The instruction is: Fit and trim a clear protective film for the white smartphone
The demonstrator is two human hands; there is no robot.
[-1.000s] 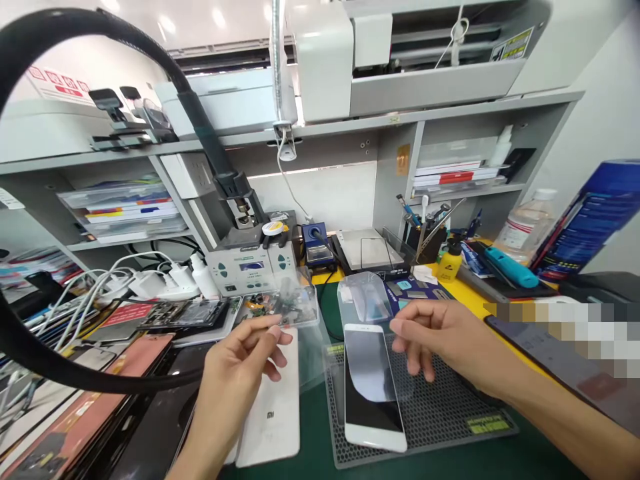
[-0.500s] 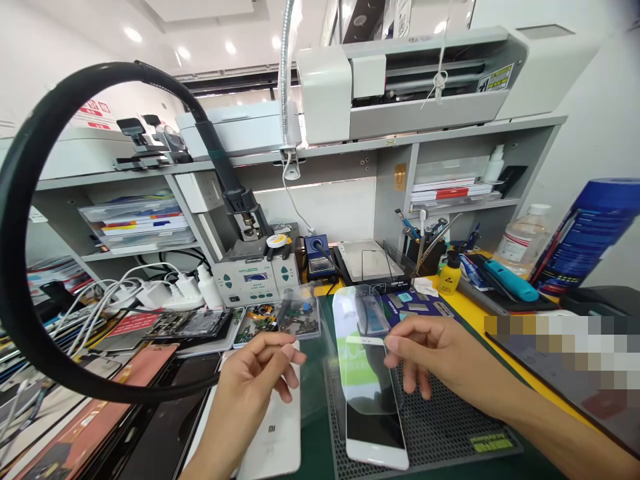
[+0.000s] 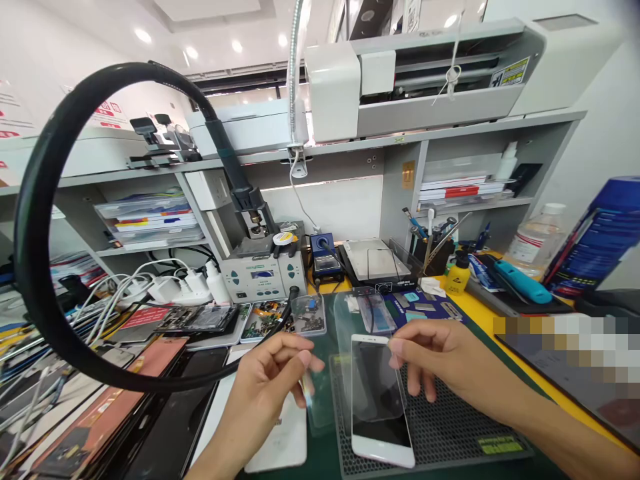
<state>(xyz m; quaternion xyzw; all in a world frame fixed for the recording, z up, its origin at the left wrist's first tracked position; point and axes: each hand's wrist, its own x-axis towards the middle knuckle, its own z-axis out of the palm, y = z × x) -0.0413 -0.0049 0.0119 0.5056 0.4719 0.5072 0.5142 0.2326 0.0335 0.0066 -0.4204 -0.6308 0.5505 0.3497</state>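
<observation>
My left hand (image 3: 273,377) is closed, thumb against fingertips, over the upper end of a white phone back (image 3: 281,437). A faint clear sheet (image 3: 320,403) hangs from its fingertips. My right hand (image 3: 430,357) pinches the right edge of a clear, round-cornered film (image 3: 345,320). This film is tilted above a white-framed phone (image 3: 383,455) and overlaps the upper part of its dark screen. Whether the film touches the glass cannot be seen. Face up, the phone lies on a black perforated mat (image 3: 450,427).
A thick black hose (image 3: 30,233) loops across the left side, passing close to my left hand. Behind are a rework station (image 3: 263,277), a parts box (image 3: 307,317) and a flat heating plate (image 3: 375,260). A yellow bottle (image 3: 457,275) stands at the right.
The film in my right hand has lost its bright green and white reflection and now looks clear. Both hands keep nearly the same pose; the view has shifted slightly.
</observation>
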